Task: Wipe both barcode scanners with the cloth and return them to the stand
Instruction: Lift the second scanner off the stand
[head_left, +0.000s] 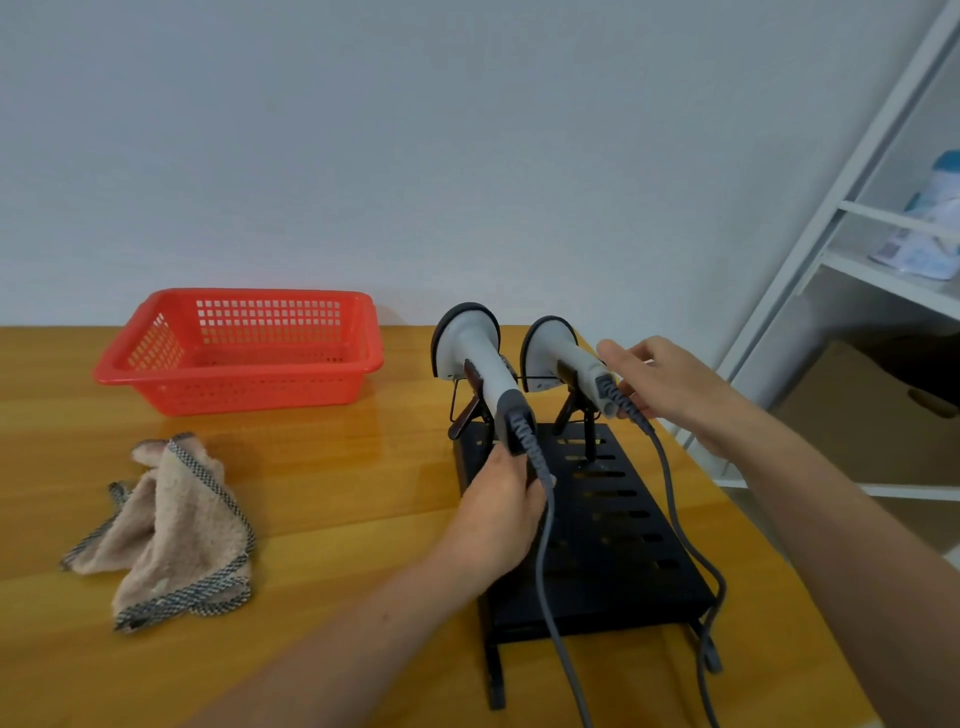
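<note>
Two barcode scanners sit side by side in the cradles of the black stand (613, 519), heads pointing away. The left hand (501, 514) wraps its curled fingers round the dark butt of the left scanner (480, 358), where its grey cable (543, 551) leaves. The right hand (670, 384) pinches the handle end of the right scanner (569, 358), thumb on top, fingers beneath. A beige cloth (176, 530) lies crumpled on the wooden table (337, 493), well apart, before a red basket (239, 353).
</note>
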